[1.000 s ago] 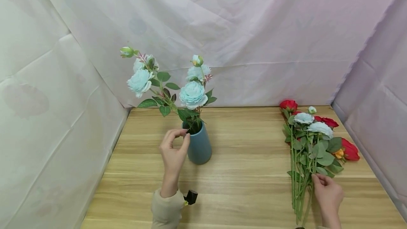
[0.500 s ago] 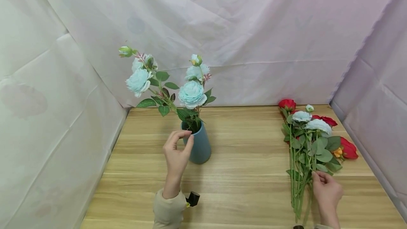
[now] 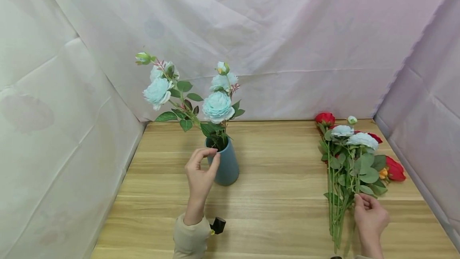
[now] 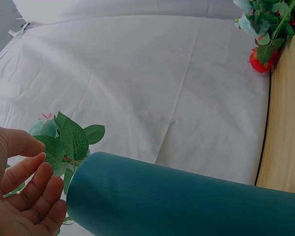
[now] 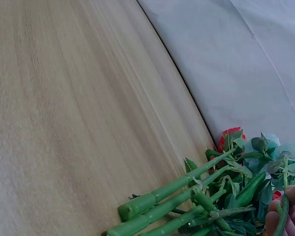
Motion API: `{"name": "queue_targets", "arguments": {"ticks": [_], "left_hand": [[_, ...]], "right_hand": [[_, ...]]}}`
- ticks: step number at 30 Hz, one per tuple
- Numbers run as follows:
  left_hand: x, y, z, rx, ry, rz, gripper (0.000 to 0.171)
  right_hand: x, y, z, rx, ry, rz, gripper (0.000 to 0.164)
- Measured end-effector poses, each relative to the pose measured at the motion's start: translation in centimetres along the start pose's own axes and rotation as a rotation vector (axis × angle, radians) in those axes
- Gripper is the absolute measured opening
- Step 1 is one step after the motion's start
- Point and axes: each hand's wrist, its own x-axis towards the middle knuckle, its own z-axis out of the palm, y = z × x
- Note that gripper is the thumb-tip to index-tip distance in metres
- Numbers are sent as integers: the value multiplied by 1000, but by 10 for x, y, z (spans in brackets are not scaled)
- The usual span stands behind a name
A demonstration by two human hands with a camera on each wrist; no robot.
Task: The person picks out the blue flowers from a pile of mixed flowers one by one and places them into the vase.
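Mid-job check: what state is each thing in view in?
Vase: standing on the table
Vase flowers: open, one spray leaning outward
Red flowers: lying down
Loose blue flowers: open; lifted or not, unclear
Left grip: near the vase, holding nothing
Right grip: pinching a stem

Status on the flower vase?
Looks done: two pale-blue sprays stand in the blue vase.
In hand: the right hand pinches a green stem at the pile, apparently a pale-blue one. The left hand is at the vase mouth, holding nothing.
Left, probably: that stem, plus the red flowers lying on the table, if they're meant to go in.
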Motion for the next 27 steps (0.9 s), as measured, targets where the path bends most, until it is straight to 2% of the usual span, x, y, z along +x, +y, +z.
{"name": "queue_targets", "arguments": {"ticks": [8, 12, 16, 18, 23, 27], "left_hand": [[-1, 0, 0, 4, -7, -6, 7], [-1, 0, 0, 3, -7, -9, 6], [-1, 1, 0, 11, -7, -5, 6], [-1, 1, 0, 18, -6, -2, 6], [-2, 0, 0, 26, -3, -1, 6], [-2, 1, -1, 16, -2, -8, 6]], "right_hand": [[-2, -5, 2, 117, 17, 3, 21], [7, 15, 13, 207, 57, 10, 12], [20, 42, 27, 243, 100, 2, 8], [22, 45, 30, 264, 118, -10, 10], [11, 15, 20, 435, 97, -48, 9], [-1, -16, 12, 486, 103, -99, 12]]}}
